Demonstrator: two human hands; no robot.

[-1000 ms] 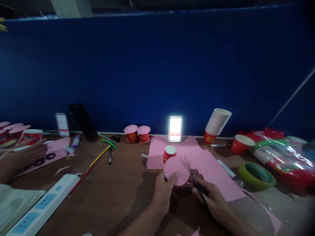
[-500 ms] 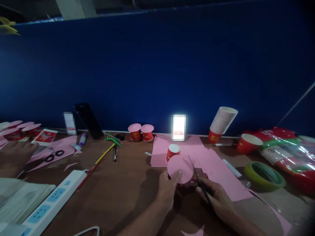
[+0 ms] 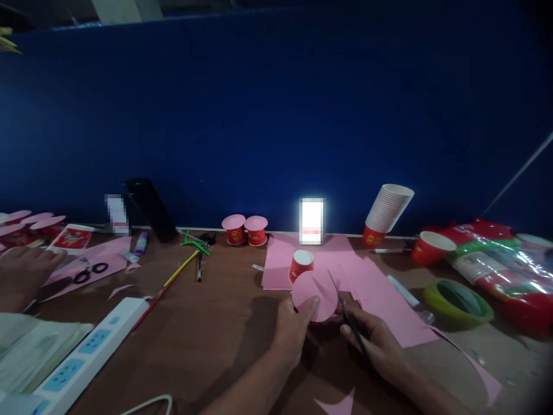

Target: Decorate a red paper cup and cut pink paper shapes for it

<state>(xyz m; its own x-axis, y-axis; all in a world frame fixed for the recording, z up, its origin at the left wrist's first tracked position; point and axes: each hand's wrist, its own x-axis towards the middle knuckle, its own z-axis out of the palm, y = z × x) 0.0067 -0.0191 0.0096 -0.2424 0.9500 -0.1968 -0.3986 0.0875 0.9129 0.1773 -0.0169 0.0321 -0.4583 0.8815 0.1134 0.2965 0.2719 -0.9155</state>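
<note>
My left hand [image 3: 294, 328] pinches a pink paper disc [image 3: 314, 293] at its lower edge, thumb on the front. My right hand [image 3: 375, 340] is closed round dark scissors [image 3: 345, 314], whose blades point up beside the disc's right edge. Just behind the disc a red paper cup [image 3: 300, 264] stands upright on pink paper sheets [image 3: 371, 300] spread over the brown table [image 3: 216, 323].
Two capped red cups [image 3: 245, 229], a bright phone screen [image 3: 311, 221], a leaning cup stack [image 3: 386, 213], a lone cup [image 3: 431, 246], a green tape roll [image 3: 458, 295] and a plastic bag [image 3: 496, 265] line the back and right. A power strip [image 3: 86, 351], pencils [image 3: 179, 274] and another person's hand [image 3: 23, 274] with scissors [image 3: 88, 273] lie left.
The view shifted slightly. Both my hands keep the disc and scissors in nearly the same place. The other person's hand at left drew back and lowered toward the table.
</note>
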